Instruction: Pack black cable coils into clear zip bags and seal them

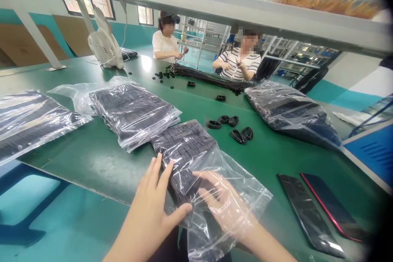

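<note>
In front of me, near the table edge, lies a clear plastic bag (242, 172) packed with dark, ribbed flat pieces (187, 141). My left hand (153, 200) rests against the bag's left side, fingers spread and thumb out toward its mouth. Clear film covers my right hand (229, 208), which reaches inside the bag's loose open end. Its fingertips touch the dark pieces, with thumb and forefinger apart. Beyond my left hand lies a similar filled bag (132, 108), and another filled bag (33, 118) is at far left.
Black cable coils (239, 135) and small black rings (159, 75) are scattered ahead. A bundle of black cables (208, 77) crosses the far side. Two phones (310, 215) lie right, below a large filled bag (288, 110). A fan (106, 47) stands left; two people sit opposite beneath a shelf.
</note>
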Tool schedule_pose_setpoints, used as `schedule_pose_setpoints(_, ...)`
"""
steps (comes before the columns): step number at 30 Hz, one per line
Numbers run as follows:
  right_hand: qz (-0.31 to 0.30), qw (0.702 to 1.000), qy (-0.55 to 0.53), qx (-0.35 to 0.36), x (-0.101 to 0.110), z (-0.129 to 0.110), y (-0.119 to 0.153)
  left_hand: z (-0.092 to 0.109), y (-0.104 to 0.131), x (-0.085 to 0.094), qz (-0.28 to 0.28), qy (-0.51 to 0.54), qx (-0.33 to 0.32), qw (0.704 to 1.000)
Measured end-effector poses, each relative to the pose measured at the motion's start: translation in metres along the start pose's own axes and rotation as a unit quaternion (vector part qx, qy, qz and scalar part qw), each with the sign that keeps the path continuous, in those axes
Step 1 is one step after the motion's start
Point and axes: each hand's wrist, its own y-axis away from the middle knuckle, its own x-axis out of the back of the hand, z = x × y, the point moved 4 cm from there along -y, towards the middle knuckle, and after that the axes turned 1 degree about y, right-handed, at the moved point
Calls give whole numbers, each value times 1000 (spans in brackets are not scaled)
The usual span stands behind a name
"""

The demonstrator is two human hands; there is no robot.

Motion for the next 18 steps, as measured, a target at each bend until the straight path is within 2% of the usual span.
schedule_pose_setpoints(3, 13, 996, -83, -22, -7, -3, 0, 3, -1, -1, -2, -3, -8, 1000)
schedule_pose_setpoints(7, 4, 989, -140, -40, -16, -3, 0, 7, 1, 2, 49, 2, -47, 998)
schedule_pose_setpoints(9, 13, 991, -133, -32, -16, 1, -1, 8, 3, 5, 63, 5, -70, 996)
schedule_pose_setpoints(14, 14, 998, -60, 4, -17, 9, -3, 7, 2, 7, 55, 5, -107, 993)
schedule_pose_setpoints(18, 40, 999, -13, 1, -22, 15, -1, 6, -1, 7, 69, -10, -128, 989)
